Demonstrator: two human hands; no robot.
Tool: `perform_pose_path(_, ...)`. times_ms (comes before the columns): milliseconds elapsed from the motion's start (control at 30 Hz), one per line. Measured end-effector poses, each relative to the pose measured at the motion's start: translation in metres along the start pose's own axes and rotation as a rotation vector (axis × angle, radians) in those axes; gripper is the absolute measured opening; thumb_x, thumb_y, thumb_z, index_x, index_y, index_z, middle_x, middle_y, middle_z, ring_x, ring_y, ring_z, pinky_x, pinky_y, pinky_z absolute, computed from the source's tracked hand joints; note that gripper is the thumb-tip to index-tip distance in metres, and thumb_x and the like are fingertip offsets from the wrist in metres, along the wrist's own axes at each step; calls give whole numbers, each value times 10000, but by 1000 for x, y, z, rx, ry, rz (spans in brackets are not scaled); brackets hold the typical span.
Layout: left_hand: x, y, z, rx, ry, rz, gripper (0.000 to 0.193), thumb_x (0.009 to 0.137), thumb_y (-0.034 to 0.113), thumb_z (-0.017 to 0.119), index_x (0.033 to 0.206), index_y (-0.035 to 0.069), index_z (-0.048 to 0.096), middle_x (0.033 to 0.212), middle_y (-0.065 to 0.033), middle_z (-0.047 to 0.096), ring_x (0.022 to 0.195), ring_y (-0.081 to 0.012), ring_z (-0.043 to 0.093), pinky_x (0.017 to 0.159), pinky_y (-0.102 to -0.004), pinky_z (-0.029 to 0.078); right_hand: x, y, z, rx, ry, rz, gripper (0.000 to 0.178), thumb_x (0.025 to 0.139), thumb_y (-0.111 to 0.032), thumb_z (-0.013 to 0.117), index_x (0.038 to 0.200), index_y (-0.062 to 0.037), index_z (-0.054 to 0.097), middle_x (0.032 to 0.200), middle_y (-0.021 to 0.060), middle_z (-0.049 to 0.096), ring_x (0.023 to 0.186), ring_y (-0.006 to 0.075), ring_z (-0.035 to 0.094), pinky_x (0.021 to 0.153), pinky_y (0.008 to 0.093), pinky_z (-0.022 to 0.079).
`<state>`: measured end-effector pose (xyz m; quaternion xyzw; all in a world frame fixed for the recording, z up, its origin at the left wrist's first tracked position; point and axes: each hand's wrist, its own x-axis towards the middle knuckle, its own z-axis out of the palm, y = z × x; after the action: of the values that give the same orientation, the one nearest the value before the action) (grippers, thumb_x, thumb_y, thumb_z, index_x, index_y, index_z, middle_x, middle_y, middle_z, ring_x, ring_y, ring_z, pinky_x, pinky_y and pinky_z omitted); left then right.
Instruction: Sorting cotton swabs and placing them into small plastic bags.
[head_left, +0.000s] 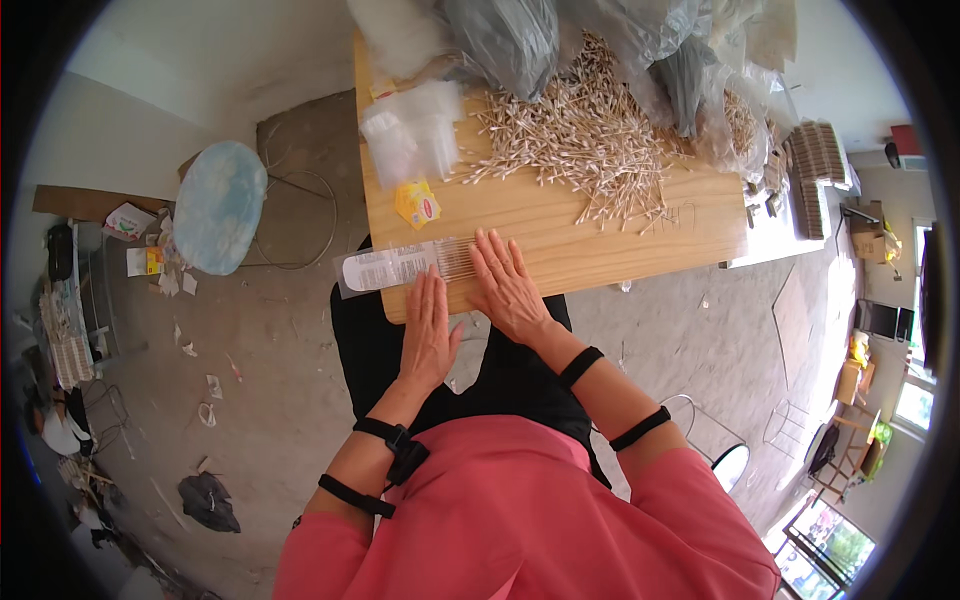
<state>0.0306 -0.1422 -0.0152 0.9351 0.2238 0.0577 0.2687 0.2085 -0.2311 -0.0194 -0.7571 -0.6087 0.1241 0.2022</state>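
Clear packet with a white printed panel lies flat at the worktop's near-left corner, 9 o'clock end poking past the edge. Thin swab sticks show side by side at its 3 o'clock end; can't tell if they're all fully inside.

Grip: both hands flat, fingers extended, nothing clenched or pinched. Left hand sits at 6 o'clock of the packet, fingertips over its near edge by the sticks. Right hand is at 3 o'clock, laid along the stick ends. Read: left steadies the film, right acts as a stop so the sticks stay lined up.

Yellow card just off the packet at 12 o'clock, stack of clear bags beyond it; probably parked there for easy left-hand reach. Loose swab heap at 2 o'clock, likely there to feed the right hand. Grey plastic bags at 1 o'clock behind, seemingly pushed back to free the front strip.
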Motion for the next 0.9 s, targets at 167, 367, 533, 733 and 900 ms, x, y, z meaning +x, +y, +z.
perform_pose_path(167, 36, 14, -11, 232, -139, -21, 1020, 835, 371, 739, 1545, -57, 145, 1637, -217, 117, 1531, -363, 77, 1244, -478, 85, 18, 7, 6, -81, -5, -1, 649, 974, -262, 539, 1510, 21, 307, 1627, 169, 224, 1527, 318, 146, 1241, 473, 106)
perform_pose_path(367, 50, 14, -3, 344, -170, -58, 1111, 771, 394, 796, 1549, -53, 142, 1648, -194, 93, 1540, -325, 57, 1251, -448, 57, 20, 4, 8, -124, -51, 39, 608, 997, -282, 479, 1511, 5, 330, 1628, 152, 238, 1533, 282, 144, 1243, 460, 92)
perform_pose_path(533, 47, 14, -2, 346, -188, -70, 1114, 768, 358, 802, 1540, -78, 128, 1645, -205, 71, 1538, -342, 28, 1251, -466, 37, 14, -2, 17, -108, 15, 41, 604, 988, -223, 475, 1531, -21, 302, 1639, 145, 216, 1535, 285, 145, 1237, 488, 76)
perform_pose_path(733, 31, 11, -27, 135, -80, -61, 944, 798, 290, 782, 1511, -43, 260, 1598, -217, 219, 1505, -375, 158, 1226, -470, 140, 12, 2, 16, -87, 4, 54, 615, 976, -192, 493, 1532, -21, 295, 1643, 133, 209, 1533, 283, 152, 1236, 495, 86)
perform_pose_path(900, 19, -27, -28, -229, 418, -365, 277, 853, 95, 694, 1072, 38, 534, 998, -142, 576, 915, -343, 598, 805, -453, 495, 15, 0, 16, -143, 3, 33, 634, 970, -185, 507, 1535, -14, 276, 1641, 136, 211, 1530, 290, 159, 1236, 493, 100)
